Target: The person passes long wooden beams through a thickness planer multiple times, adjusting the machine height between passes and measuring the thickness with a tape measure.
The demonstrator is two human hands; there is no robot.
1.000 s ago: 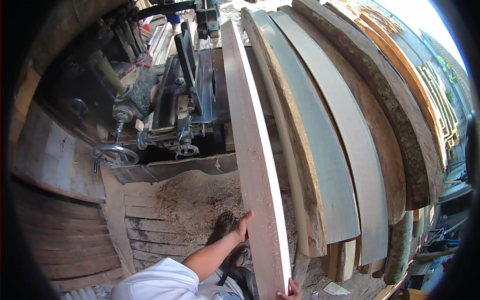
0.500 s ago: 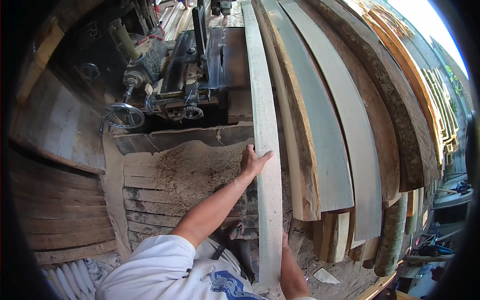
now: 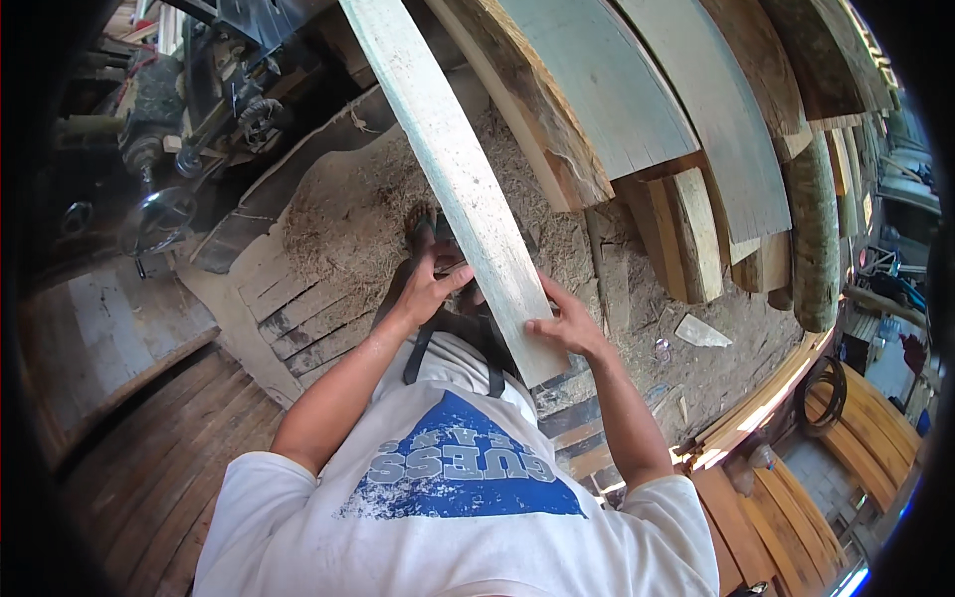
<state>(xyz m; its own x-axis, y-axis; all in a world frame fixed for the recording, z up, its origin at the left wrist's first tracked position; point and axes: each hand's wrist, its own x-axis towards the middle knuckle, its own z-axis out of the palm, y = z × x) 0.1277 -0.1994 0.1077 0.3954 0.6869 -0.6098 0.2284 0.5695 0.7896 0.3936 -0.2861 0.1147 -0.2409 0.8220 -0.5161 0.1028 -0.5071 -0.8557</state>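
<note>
Sawdust (image 3: 333,229) spreads over wooden slats (image 3: 303,328) in a cluttered timber workspace, with a dark machine bearing a metal handwheel (image 3: 162,221) at the upper left and a stack of thick slabs (image 3: 602,85) to the right, one showing a rough edge. Below the slabs' near ends are squared timber blocks (image 3: 686,239) and a round log (image 3: 816,239). The long pale board (image 3: 468,189) runs diagonally between the machine and the stack, from the upper edge of the view down to its squared near end, just in front of the person's white shirt (image 3: 298,527). The right grip (image 3: 569,323) is clamped on the board near that end, thumb laid on the broad face and fingers at the right edge. The left grip (image 3: 426,296) sits at the opposite edge, a little farther up, thumb against the wood; whether its fingers close underneath cannot be told. The board should prove stiff and fairly heavy for its length, with the far portion likely to tug downward wherever it lacks support. Its face looks dry and slightly rough, so slipping seems unlikely, though splinters are possible. Opposite long edges offer the surest hold, with hands spaced apart for leverage.
</note>
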